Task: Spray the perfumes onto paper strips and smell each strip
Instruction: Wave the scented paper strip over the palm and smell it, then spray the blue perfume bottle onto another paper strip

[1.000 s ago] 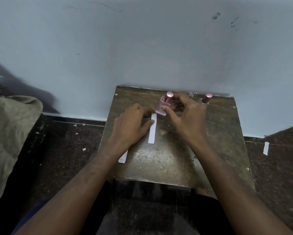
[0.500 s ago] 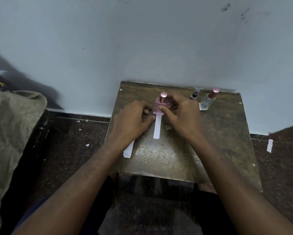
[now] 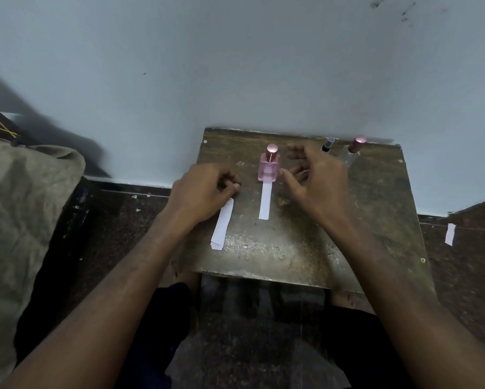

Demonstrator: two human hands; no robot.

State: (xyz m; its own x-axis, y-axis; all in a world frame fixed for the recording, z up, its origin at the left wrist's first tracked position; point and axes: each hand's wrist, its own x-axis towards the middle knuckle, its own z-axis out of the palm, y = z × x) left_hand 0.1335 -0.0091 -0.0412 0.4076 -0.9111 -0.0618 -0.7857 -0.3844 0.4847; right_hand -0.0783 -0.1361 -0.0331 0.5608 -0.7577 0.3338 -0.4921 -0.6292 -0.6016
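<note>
A pink perfume bottle (image 3: pixel 269 167) with a shiny pink cap stands upright on the small worn table (image 3: pixel 306 248), on the far end of a single white paper strip (image 3: pixel 264 203). My right hand (image 3: pixel 315 178) hovers just right of the bottle with fingers spread, not touching it. My left hand (image 3: pixel 203 192) lies left of the bottle with curled fingers over the top end of a stack of paper strips (image 3: pixel 221 228). How the fingers hold the stack is hidden.
Behind my right hand, a small black-capped sprayer (image 3: pixel 327 144) and a clear bottle with a dark pink cap (image 3: pixel 354 148) stand against the pale wall. A beige sack (image 3: pixel 25 220) fills the left. A paper scrap (image 3: pixel 449 234) lies on the dark floor at right.
My right hand has let go of the pink bottle and opened beside it. My left hand has left the single strip and drawn the stack further onto the table.
</note>
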